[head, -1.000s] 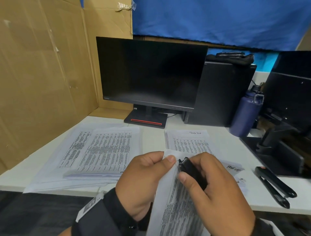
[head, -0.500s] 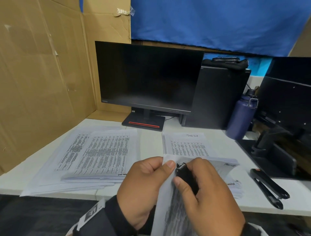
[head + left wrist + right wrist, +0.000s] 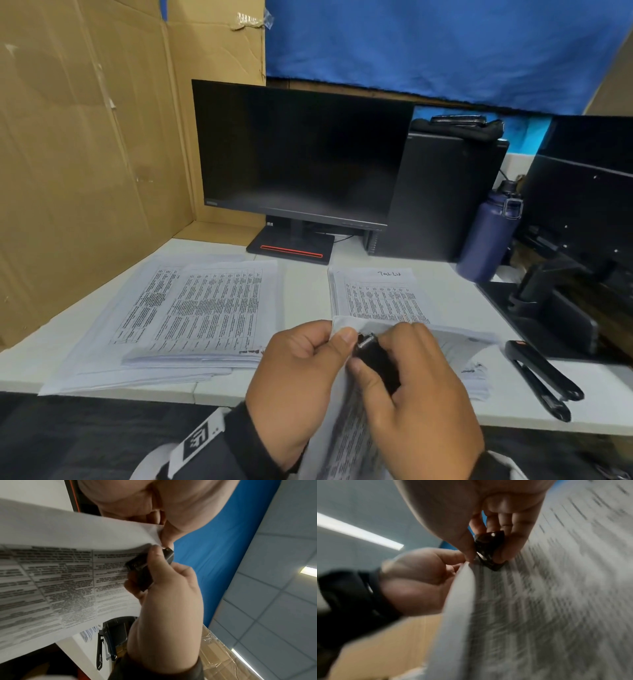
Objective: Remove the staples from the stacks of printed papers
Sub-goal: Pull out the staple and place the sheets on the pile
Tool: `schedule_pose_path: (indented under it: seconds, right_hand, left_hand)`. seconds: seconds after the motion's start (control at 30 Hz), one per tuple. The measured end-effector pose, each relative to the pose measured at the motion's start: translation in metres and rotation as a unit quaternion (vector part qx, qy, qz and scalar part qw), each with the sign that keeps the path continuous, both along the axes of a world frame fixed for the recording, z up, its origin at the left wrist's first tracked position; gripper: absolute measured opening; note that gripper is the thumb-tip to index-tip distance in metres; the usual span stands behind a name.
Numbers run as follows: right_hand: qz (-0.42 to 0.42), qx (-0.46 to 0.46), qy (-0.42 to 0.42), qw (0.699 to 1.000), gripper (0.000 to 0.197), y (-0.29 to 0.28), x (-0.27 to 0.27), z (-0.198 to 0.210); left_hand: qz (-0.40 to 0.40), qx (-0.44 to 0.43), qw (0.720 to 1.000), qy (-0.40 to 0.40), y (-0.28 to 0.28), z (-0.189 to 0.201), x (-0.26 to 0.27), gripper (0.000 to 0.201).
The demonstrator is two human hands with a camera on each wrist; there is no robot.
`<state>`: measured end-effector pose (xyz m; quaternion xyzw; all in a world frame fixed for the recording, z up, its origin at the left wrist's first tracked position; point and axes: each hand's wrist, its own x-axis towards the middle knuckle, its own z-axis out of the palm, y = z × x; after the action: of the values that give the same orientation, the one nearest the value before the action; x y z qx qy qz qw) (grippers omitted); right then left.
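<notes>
The right hand (image 3: 416,394) is clamped around a small black staple remover (image 3: 373,356), thumb on one side and fingers curled over the other, with its metal tip right at the top corner of a held-up stapled packet (image 3: 72,566). The left hand (image 3: 301,383) pinches that same corner between thumb and fingers, so both hands are closed on something.

Compared with a second ago, not much has shifted in the grip itself. The hands and the paper corner sit a bit lower in the head view and the tool's tip looks nosed in tighter beside the left thumb. That probably means the staple is being worked on right now rather than already out, but the staple itself is too small and blurry to spot.

Further out, a wide spread of printed sheets (image 3: 191,315) lies on the left of the white desk (image 3: 301,294), another stack (image 3: 380,298) sits straight ahead, and a black stapler (image 3: 544,380) lies off to the right.

Readable writing: only a handwritten heading on the middle stack, something like "Task List". The tables are too blurry, and the logo on the dark monitor (image 3: 301,150) can't be made out.
</notes>
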<state>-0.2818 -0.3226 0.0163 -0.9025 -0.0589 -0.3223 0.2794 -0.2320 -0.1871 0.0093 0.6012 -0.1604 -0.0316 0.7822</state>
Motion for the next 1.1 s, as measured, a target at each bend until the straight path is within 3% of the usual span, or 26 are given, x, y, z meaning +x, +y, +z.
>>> schedule_pose_path:
  seconds: [0.07, 0.13, 0.3, 0.43, 0.5, 0.6, 0.67, 0.73, 0.8, 0.9, 1.1]
  right_hand:
    - [-0.012, -0.068, -0.028, 0.997, 0.019, 0.0, 0.0, 0.004]
    - [-0.022, -0.052, -0.03, 0.998, 0.02, 0.0, 0.002, 0.005]
    - [0.018, 0.124, 0.038, 0.991, 0.029, -0.005, 0.003, 0.0]
    - [0.0, -0.009, -0.014, 1.0, 0.027, -0.002, 0.001, 0.004]
    - [-0.008, -0.032, -0.026, 0.999, 0.027, -0.001, 0.0, 0.003]
    - [-0.009, 0.103, 0.039, 0.994, 0.027, -0.001, 0.0, 0.002]
    - [0.034, 0.259, 0.092, 0.961, 0.023, 0.0, 0.002, 0.004]
    - [0.093, 0.398, 0.124, 0.904, 0.019, 0.001, 0.004, 0.01]
    - [0.137, 0.475, 0.153, 0.856, 0.019, -0.002, 0.006, 0.014]
    - [0.162, 0.484, 0.206, 0.835, 0.032, -0.009, 0.012, 0.015]
    - [0.183, 0.472, 0.283, 0.815, 0.029, -0.024, 0.024, 0.003]
  left_hand:
    - [0.006, 0.003, 1.0, 0.003, 0.0, 0.0, 0.0, 0.053]
    - [0.002, 0.0, 1.0, 0.01, 0.0, -0.001, 0.0, 0.055]
    - [-0.033, 0.002, 0.999, 0.041, 0.002, 0.002, 0.004, 0.053]
    - [-0.053, 0.017, 0.997, 0.044, 0.007, 0.012, 0.005, 0.023]
    - [-0.045, 0.015, 0.998, 0.048, 0.008, 0.012, 0.006, 0.033]
    - [-0.045, 0.007, 0.998, 0.047, 0.008, 0.01, 0.005, 0.049]
    - [-0.046, 0.006, 0.998, 0.044, 0.008, 0.012, 0.005, 0.045]
    - [-0.044, 0.009, 0.998, 0.037, 0.009, 0.013, 0.007, 0.036]
    - [-0.047, 0.009, 0.998, 0.041, 0.01, 0.013, 0.01, 0.038]
    - [-0.036, 0.007, 0.998, 0.052, 0.012, 0.011, 0.012, 0.037]
    - [-0.041, 0.007, 0.994, 0.104, 0.012, 0.002, 0.016, 0.032]
